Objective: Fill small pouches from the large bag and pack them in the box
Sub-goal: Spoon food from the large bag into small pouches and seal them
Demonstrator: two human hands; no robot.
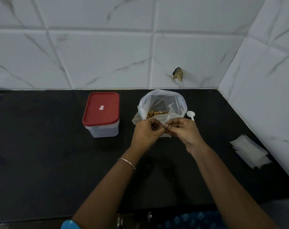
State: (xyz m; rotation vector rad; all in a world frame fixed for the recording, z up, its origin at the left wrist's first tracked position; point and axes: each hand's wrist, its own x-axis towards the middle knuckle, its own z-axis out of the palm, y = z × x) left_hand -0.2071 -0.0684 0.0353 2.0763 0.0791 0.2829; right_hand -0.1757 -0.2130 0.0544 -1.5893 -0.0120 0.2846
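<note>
Between both hands, just in front of large bag [162, 104]: small pouch [165, 120], pinched at mouth by left hand [146, 131] and right hand [183, 131]. Likely step: opening pouch. Rub the two layers apart, keep mouth up. Spoon [190, 115] just right of grip. Box [101, 114], red lid on, well left. Count: one bag, one box, one spoon, one stack of empty pouches [250, 151] far right, number unclear.

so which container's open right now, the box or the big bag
The large clear bag beside the white spoon: its mouth gapes, showing snacks inside. The red-lidded box is shut.
</note>
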